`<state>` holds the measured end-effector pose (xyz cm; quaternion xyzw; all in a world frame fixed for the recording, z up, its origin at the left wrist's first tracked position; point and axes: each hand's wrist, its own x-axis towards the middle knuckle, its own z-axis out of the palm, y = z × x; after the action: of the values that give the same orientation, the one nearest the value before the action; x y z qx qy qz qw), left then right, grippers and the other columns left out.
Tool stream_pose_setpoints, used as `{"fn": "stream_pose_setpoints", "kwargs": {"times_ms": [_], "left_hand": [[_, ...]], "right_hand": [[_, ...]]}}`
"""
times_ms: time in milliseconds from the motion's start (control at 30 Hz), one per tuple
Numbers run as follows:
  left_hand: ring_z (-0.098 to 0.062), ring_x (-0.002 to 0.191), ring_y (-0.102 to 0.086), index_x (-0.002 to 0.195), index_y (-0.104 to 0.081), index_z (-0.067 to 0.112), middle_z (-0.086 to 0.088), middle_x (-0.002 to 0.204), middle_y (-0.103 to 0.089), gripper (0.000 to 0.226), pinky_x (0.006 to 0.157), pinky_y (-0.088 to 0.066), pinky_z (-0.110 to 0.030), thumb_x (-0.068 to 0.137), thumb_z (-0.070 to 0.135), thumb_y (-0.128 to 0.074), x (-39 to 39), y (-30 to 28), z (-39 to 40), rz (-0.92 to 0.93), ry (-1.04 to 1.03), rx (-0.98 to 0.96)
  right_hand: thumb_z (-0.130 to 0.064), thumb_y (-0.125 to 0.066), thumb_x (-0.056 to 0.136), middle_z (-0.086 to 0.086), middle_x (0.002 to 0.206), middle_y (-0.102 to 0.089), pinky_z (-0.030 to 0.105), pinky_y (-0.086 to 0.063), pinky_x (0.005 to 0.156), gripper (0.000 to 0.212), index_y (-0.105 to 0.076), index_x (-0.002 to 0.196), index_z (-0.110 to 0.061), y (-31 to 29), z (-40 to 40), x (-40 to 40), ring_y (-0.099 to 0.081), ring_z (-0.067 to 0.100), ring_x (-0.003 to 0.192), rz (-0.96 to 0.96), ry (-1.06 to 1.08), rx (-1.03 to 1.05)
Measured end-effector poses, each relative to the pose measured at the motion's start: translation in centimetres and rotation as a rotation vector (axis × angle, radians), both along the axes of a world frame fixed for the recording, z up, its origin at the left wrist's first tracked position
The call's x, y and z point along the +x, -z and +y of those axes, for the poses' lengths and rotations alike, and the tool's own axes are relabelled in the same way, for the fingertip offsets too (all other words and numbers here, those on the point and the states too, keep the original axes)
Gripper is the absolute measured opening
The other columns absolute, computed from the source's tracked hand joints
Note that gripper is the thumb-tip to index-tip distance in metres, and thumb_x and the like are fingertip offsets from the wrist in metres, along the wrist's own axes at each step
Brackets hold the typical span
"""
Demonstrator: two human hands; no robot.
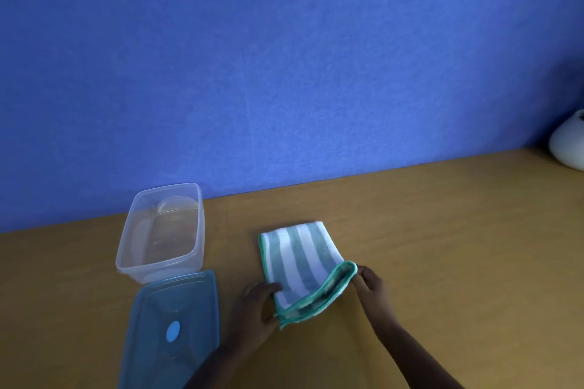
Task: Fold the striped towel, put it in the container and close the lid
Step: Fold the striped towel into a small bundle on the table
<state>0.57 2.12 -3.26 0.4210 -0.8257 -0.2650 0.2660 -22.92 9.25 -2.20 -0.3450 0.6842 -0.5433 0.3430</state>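
The blue lid [172, 325] lies flat on the counter [442, 246], closest to the camera, w/ the clear container [161, 230] just behind it, open and w/ nothing inside. To the right sits the striped towel [300, 262], already folded small, w/ its far part resting on the counter and its near edge lifted up. The left hand [256, 306] pinches the near left corner, thumb on top. The right hand [371, 284] pinches the near right corner, so each grip is closed on cloth, not spread. What could go wrong: the near edge shows a few layers stacked together, and if one grip lets go or holds only the top layer, the fold prob falls open. The cloth is soft, so it may sag in the middle when lifted. If the bundle ends up too fat or crooked, it might stick up over the container rim & then the lid won't snap shut.
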Motion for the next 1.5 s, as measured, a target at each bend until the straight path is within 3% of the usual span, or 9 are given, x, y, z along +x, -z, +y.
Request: {"fn": "stream_pose_setpoints", "kwargs": {"times_ms": [267,400,533,700,800,900,1200,1333,1500], "left_hand": [[-0.011,0.114,-0.047,0.111,-0.058,0.024,0.003,0.112,-0.067,0.065,0.094,-0.038,-0.023,0.05,0.013,-0.079,0.1,1.3,1.4,-0.023,0.19,-0.102],[-0.013,0.119,-0.049,0.108,-0.066,0.012,-0.001,0.118,-0.062,0.054,0.098,-0.039,-0.021,0.057,-0.005,-0.074,0.6,2.6,1.5,0.033,0.175,0.056],[-0.014,0.111,-0.058,0.112,-0.064,0.008,-0.01,0.12,-0.062,0.05,0.091,-0.037,-0.002,0.067,-0.014,-0.064,0.0,2.1,1.3,0.086,-0.04,0.256],[-0.009,0.099,-0.06,0.108,-0.065,0.003,-0.01,0.107,-0.07,0.042,0.086,-0.039,-0.009,0.068,-0.008,-0.065,-0.7,1.0,1.2,0.023,-0.093,0.315],[-0.002,0.066,-0.062,0.074,-0.07,0.008,-0.007,0.066,-0.072,0.003,0.06,-0.038,-0.006,0.077,0.007,-0.071,-1.2,0.3,1.3,0.069,-0.217,0.306],[-0.006,0.04,-0.044,0.044,-0.046,0.018,-0.003,0.035,-0.042,0.043,0.047,-0.029,-0.016,0.081,0.018,-0.068,-1.8,0.3,1.2,0.123,-0.325,0.3],[-0.02,0.059,-0.054,0.067,-0.062,0.005,-0.017,0.061,-0.063,0.034,0.052,-0.032,-0.029,0.089,0.03,-0.055,-2.5,-0.1,0.6,0.108,-0.402,0.4],[-0.024,0.061,-0.056,0.051,-0.048,0.017,-0.001,0.051,-0.052,0.042,0.056,-0.034,-0.03,0.09,0.031,-0.053,-2.8,0.1,0.5,0.099,-0.44,0.461],[-0.029,0.073,-0.063,0.08,-0.064,0.002,-0.018,0.075,-0.068,0.033,0.062,-0.041,-0.032,0.092,0.029,-0.049,-3.3,-0.1,0.6,0.101,-0.447,0.423]], "right_hand": [[0.0,-0.071,0.074,0.003,0.124,-0.055,0.025,-0.042,0.093,0.047,-0.053,0.116,-0.013,1.5,2.2,-0.2,-0.055,0.017,0.113,0.383,-0.247,0.02],[-0.012,-0.077,0.072,0.002,0.134,-0.048,0.027,-0.036,0.105,0.032,-0.067,0.103,-0.015,2.4,3.3,-1.2,-0.042,0.016,0.129,0.488,-0.415,-0.006],[-0.013,-0.076,0.073,-0.009,0.124,-0.057,0.022,-0.037,0.103,0.036,-0.065,0.106,-0.024,2.5,3.0,-1.6,-0.05,0.016,0.123,0.426,-0.391,0.008],[-0.011,-0.074,0.076,-0.012,0.109,-0.061,-0.004,-0.035,0.08,0.039,-0.061,0.104,-0.034,2.0,2.2,-1.0,-0.063,0.011,0.099,0.482,-0.282,0.034],[-0.022,-0.068,0.082,-0.026,0.085,-0.07,-0.002,-0.039,0.068,0.031,-0.064,0.084,-0.053,1.3,1.7,-0.6,-0.062,-0.01,0.083,0.416,-0.249,0.051],[-0.025,-0.065,0.085,-0.014,0.065,-0.066,0.004,-0.04,0.056,0.025,-0.063,0.068,-0.042,1.3,1.3,-0.5,-0.059,-0.013,0.068,0.372,-0.208,0.112],[-0.036,-0.048,0.094,0.0,0.063,-0.055,0.028,-0.036,0.055,0.042,-0.061,0.068,-0.006,1.6,0.3,-0.5,-0.049,0.011,0.059,0.241,-0.177,0.256],[-0.042,-0.042,0.095,0.002,0.062,-0.051,0.03,-0.033,0.057,0.046,-0.056,0.063,-0.011,1.6,-0.6,-0.4,-0.045,0.015,0.058,0.308,-0.132,0.362],[-0.045,-0.04,0.094,-0.001,0.061,-0.053,0.03,-0.035,0.059,0.046,-0.057,0.064,-0.016,1.8,-0.9,-0.6,-0.049,0.017,0.06,0.395,-0.171,0.419]]}}
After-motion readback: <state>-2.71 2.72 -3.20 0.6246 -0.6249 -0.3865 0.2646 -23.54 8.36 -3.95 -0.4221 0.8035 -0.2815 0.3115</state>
